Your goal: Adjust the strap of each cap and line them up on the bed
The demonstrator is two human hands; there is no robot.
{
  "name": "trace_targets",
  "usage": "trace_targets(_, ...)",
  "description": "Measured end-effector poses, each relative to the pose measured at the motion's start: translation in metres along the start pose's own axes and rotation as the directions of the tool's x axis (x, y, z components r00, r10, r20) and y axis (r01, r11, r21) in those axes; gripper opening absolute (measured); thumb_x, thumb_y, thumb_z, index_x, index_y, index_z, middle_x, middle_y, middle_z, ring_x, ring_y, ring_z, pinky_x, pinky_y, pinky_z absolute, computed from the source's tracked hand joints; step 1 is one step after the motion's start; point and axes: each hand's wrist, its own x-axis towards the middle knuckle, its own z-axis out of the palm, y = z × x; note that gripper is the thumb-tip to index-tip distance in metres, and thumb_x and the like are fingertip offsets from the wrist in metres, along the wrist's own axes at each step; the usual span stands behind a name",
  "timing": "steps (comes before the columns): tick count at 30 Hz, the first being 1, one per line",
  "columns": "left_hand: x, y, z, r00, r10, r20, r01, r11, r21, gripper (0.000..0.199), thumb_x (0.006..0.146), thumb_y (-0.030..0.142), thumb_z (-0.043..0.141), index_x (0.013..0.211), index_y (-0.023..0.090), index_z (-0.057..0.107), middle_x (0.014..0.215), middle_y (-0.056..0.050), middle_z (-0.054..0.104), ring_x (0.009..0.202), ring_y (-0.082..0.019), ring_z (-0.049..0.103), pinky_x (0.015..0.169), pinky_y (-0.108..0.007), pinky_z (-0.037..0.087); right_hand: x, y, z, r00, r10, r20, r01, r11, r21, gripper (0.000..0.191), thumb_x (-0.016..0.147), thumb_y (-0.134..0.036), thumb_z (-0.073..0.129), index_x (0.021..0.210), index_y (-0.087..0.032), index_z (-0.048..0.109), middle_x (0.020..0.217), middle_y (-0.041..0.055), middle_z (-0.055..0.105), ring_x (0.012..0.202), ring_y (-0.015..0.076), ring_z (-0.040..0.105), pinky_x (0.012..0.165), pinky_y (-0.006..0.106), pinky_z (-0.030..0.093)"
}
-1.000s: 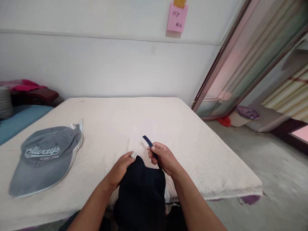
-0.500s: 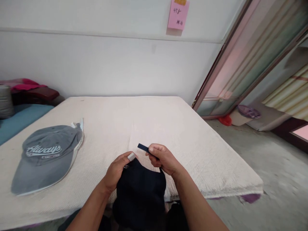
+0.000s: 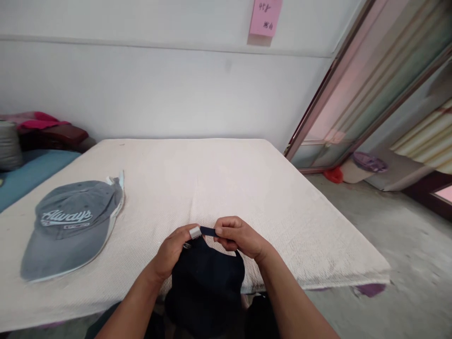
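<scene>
A dark navy cap hangs at the near edge of the table, its back opening toward the table. My left hand pinches the silver metal buckle at the cap's left side. In my right hand, between thumb and fingers, is the dark strap of the cap. The strap's free end meets the right side of the buckle; whether it has entered the buckle cannot be made out. A grey cap with white lettering lies on the table at the left.
A cream textured cloth covers the table. Behind it stands a white wall with a pink note. At the far left are a blue surface and a pink cloth. A bin stands on the floor at the right.
My right hand has lowered the strap's end from above and right of the buckle to right beside it. My left hand keeps its hold on the buckle. The view has shifted slightly.
</scene>
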Motion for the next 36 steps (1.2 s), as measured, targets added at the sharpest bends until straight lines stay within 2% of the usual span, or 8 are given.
trace_targets(4, -0.003, 0.006, 0.003, 1.000, -0.011, -0.003, 0.011, 1.000, 0.017, 0.021, 0.069, 0.029, 0.069, 0.085, 0.021, 0.078, 0.099, -0.007, 0.073, 0.098, -0.028, 0.061, 0.088, -0.033, 0.043, -0.002, -0.001, 0.000, 0.999, -0.017, 0.037, 0.020, 0.995, -0.099, 0.021, 0.083, -0.034, 0.063, 0.078, -0.014, 0.065, 0.063, -0.0015, 0.052, 0.051, 0.0066, 0.043, 0.046, 0.020, 0.030)
trace_targets(9, -0.007, 0.018, 0.010, 0.999, -0.033, 0.003, 0.032, 0.996, 0.087, 0.018, 0.063, 0.018, 0.068, 0.077, 0.022, 0.078, 0.093, -0.007, 0.073, 0.096, -0.029, 0.060, 0.085, -0.032, 0.044, -0.002, 0.000, 0.002, 0.999, -0.045, 0.030, 0.047, 0.993, -0.106, 0.022, 0.084, -0.036, 0.061, 0.078, -0.015, 0.064, 0.060, -0.0025, 0.050, 0.051, 0.0070, 0.042, 0.046, 0.020, 0.029)
trace_targets(14, -0.007, 0.015, 0.008, 0.984, 0.010, 0.175, -0.017, 0.999, 0.041, 0.014, 0.064, 0.018, 0.068, 0.075, 0.020, 0.076, 0.079, -0.006, 0.071, 0.086, -0.028, 0.059, 0.075, -0.031, 0.045, -0.001, 0.002, 0.001, 0.999, 0.026, 0.045, -0.023, 0.997, -0.068, 0.012, 0.081, -0.022, 0.061, 0.071, -0.015, 0.062, 0.066, 0.0003, 0.058, 0.051, 0.0063, 0.042, 0.048, 0.020, 0.031)
trace_targets(19, -0.004, 0.010, 0.007, 0.978, 0.017, 0.207, -0.028, 0.998, 0.048, 0.010, 0.067, 0.020, 0.066, 0.072, 0.020, 0.074, 0.076, -0.005, 0.069, 0.080, -0.025, 0.058, 0.071, -0.029, 0.043, -0.001, 0.002, 0.002, 0.999, 0.013, 0.039, -0.011, 0.998, -0.056, 0.011, 0.080, -0.022, 0.061, 0.071, -0.015, 0.062, 0.064, -0.0005, 0.057, 0.049, 0.0062, 0.042, 0.047, 0.021, 0.030)
trace_targets(22, -0.002, 0.006, 0.007, 0.959, 0.016, 0.282, -0.043, 0.995, 0.092, 0.010, 0.072, 0.024, 0.064, 0.070, 0.020, 0.073, 0.076, -0.005, 0.068, 0.077, -0.023, 0.057, 0.071, -0.028, 0.042, 0.000, 0.001, 0.004, 0.998, 0.017, 0.055, -0.014, 0.999, -0.046, 0.012, 0.081, -0.023, 0.062, 0.071, -0.015, 0.062, 0.062, -0.0017, 0.055, 0.048, 0.0054, 0.040, 0.046, 0.021, 0.029)
trace_targets(24, -0.001, 0.004, 0.008, 0.948, -0.010, 0.317, -0.030, 0.992, 0.120, 0.015, 0.077, 0.027, 0.061, 0.073, 0.019, 0.073, 0.078, -0.005, 0.068, 0.076, -0.022, 0.056, 0.070, -0.028, 0.042, 0.001, 0.001, 0.005, 0.997, 0.023, 0.074, -0.020, 0.999, -0.032, 0.015, 0.081, -0.025, 0.063, 0.071, -0.015, 0.061, 0.060, -0.0031, 0.051, 0.047, 0.0047, 0.038, 0.045, 0.020, 0.027)
trace_targets(29, -0.001, 0.003, 0.010, 0.953, -0.194, 0.232, 0.178, 0.980, 0.088, 0.027, 0.075, 0.030, 0.064, 0.101, 0.022, 0.072, 0.084, -0.002, 0.070, 0.078, -0.019, 0.058, 0.072, -0.027, 0.042, 0.003, 0.001, 0.006, 0.997, -0.006, 0.081, 0.002, 0.998, 0.055, 0.020, 0.080, -0.032, 0.068, 0.090, -0.017, 0.060, 0.057, -0.0078, 0.041, 0.045, 0.0038, 0.029, 0.041, 0.018, 0.019)
trace_targets(36, -0.007, 0.005, 0.009, 0.957, -0.181, 0.225, 0.155, 0.980, 0.126, 0.035, 0.072, 0.029, 0.068, 0.106, 0.022, 0.071, 0.113, -0.005, 0.069, 0.106, -0.026, 0.056, 0.091, -0.032, 0.038, 0.004, -0.001, 0.010, 0.995, -0.003, 0.101, 0.003, 1.000, -0.006, 0.023, 0.085, -0.037, 0.063, 0.098, -0.018, 0.059, 0.056, -0.0073, 0.042, 0.046, 0.0044, 0.029, 0.039, 0.017, 0.019)
